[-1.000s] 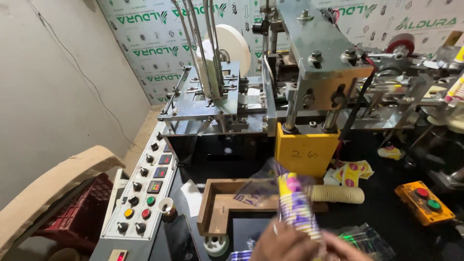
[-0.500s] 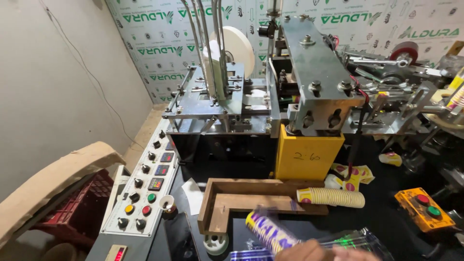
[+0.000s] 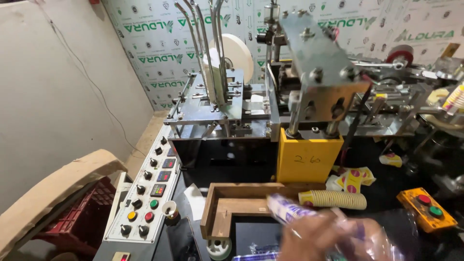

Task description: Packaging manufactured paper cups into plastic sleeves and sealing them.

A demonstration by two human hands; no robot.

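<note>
A stack of purple-and-white paper cups (image 3: 285, 211) in a clear plastic sleeve lies tilted at the bottom of the view, its end pointing left over a wooden tray (image 3: 227, 208). My left hand (image 3: 307, 239) is blurred and wrapped around the stack. My right hand (image 3: 369, 237) is just right of it, blurred, amid the crinkled clear plastic (image 3: 394, 232); its grip is unclear. A second stack of yellow paper cups (image 3: 333, 199) lies on its side behind my hands.
A paper-cup machine fills the view, with a yellow block (image 3: 309, 162), a white paper roll (image 3: 239, 50) and metal rods. A button control panel (image 3: 145, 203) sits left. An orange two-button box (image 3: 427, 210) is on the right. A red crate (image 3: 82, 212) and cardboard (image 3: 53, 188) stand far left.
The purple cup stack went from upright to lying nearly flat and lower. My hands have come further into view at the bottom.
</note>
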